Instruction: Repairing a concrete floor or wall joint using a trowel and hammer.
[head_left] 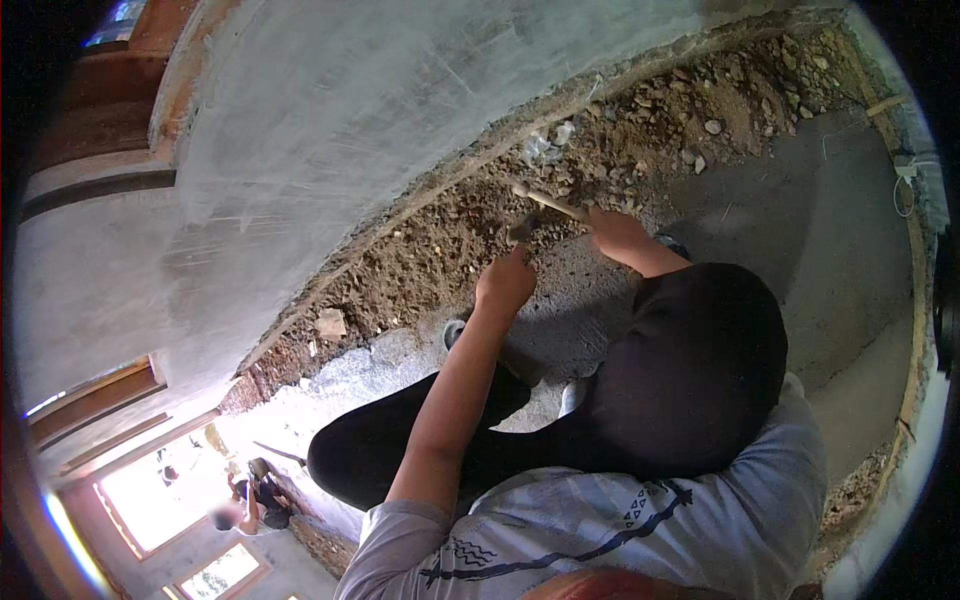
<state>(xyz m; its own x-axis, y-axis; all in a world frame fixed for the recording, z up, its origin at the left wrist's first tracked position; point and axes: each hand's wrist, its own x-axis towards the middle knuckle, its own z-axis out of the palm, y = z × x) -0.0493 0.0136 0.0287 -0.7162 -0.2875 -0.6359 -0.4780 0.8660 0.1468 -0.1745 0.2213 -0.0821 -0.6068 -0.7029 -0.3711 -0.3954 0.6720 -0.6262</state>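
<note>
My right hand (618, 238) is closed around one end of a pale, stick-like tool (550, 201), which looks wooden and has a thicker knob at its far tip. It points left over the rubble strip. Just below it, my left hand (507, 284) is closed, its fingers at a small flat grey-brown piece (521, 229); whether that is a blade or a stone I cannot tell. Both hands are low over loose soil and gravel (440, 235) beside the wall. My right forearm reaches out past my bent, dark-clad knee (710, 350).
A smooth grey plastered wall (300, 130) runs along the far side. Crumpled clear plastic (547, 146) and a pale flat chunk (330, 323) lie in the rubble. Grey concrete floor (760, 210) spreads to the right. Another person (260, 500) is at the lower left, near bright window openings.
</note>
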